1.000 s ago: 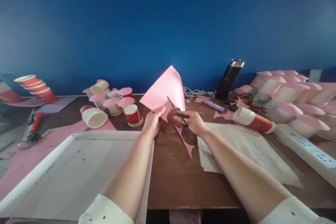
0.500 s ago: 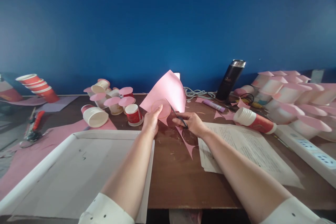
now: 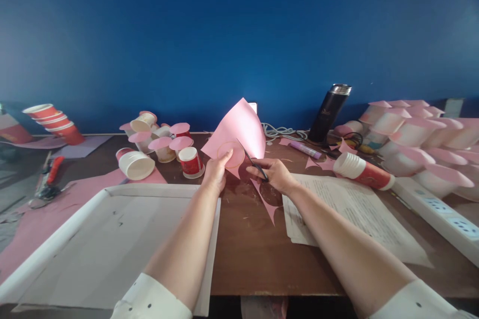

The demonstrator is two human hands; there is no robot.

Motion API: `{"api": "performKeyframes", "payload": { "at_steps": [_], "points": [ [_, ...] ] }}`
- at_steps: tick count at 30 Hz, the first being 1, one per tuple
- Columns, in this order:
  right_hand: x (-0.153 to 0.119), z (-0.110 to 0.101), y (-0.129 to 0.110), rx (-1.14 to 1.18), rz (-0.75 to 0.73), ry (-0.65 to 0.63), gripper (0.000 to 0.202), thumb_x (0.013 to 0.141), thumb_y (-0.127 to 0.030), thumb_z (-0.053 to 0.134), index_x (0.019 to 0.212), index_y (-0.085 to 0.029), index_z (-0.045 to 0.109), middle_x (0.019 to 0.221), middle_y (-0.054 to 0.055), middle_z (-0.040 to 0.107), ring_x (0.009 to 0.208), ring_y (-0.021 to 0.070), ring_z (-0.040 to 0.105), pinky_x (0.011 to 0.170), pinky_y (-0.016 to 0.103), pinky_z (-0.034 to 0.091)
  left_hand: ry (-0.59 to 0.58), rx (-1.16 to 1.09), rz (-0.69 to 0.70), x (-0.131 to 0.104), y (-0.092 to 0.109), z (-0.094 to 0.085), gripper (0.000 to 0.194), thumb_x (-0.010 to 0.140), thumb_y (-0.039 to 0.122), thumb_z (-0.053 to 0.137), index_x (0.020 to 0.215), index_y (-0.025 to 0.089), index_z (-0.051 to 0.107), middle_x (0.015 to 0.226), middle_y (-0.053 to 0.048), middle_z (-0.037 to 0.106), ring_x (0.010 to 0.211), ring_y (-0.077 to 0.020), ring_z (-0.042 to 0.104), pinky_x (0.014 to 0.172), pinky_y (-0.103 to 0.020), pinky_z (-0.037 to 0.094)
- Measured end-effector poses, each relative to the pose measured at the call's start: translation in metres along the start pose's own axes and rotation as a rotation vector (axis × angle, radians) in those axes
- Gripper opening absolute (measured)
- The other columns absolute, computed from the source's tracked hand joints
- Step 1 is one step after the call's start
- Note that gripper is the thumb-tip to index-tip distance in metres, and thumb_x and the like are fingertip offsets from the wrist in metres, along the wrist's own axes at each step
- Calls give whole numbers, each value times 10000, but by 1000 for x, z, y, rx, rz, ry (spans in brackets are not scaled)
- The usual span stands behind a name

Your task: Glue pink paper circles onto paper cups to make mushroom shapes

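Observation:
Pinched between the thumb and fingers of my left hand (image 3: pixel 216 172) is a sheet of pink paper (image 3: pixel 241 122), its far part standing up and curving. A round outline is drawn on it beside my thumb. My right hand (image 3: pixel 275 174) grips a pair of dark scissors (image 3: pixel 258 165), whose blades meet the paper just right of the outline. A pointed pink scrap (image 3: pixel 266 204) lies on the brown table (image 3: pixel 250 259) below the scissors.
Paper cups with pink discs (image 3: pixel 161 145) stand left of the sheet; many more pile up (image 3: pixel 422 132) at right. Around are a white box lid (image 3: pixel 112 249), printed papers (image 3: pixel 344 209), a black flask (image 3: pixel 329 114), stacked cups (image 3: pixel 364 172), a power strip (image 3: pixel 441 212) and a purple tube (image 3: pixel 305 150).
The pink sheet has shifted and turned very slightly in my left hand. The scissors stay at almost the same spot by the outline. Nothing was let go.

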State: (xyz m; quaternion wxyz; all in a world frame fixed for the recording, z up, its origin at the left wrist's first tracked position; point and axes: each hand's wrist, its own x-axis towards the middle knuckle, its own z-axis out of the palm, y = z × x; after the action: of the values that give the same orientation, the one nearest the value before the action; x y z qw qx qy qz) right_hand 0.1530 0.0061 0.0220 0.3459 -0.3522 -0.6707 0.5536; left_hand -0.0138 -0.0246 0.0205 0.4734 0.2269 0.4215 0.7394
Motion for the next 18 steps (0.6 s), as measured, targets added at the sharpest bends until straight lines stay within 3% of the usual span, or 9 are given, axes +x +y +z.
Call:
{"api": "performKeyframes", "payload": {
  "at_steps": [18],
  "points": [
    [-2,-2,-6,-58,5,-5,607,618,-528,754,1038,-92,720,499,-18,508,462,93,459,459,243,342,-5,49,36,1,3,-4,476,557,320,834,931,67,684,1031,-165,698,1018,-306,640,927,-434,492]
  ]
}}
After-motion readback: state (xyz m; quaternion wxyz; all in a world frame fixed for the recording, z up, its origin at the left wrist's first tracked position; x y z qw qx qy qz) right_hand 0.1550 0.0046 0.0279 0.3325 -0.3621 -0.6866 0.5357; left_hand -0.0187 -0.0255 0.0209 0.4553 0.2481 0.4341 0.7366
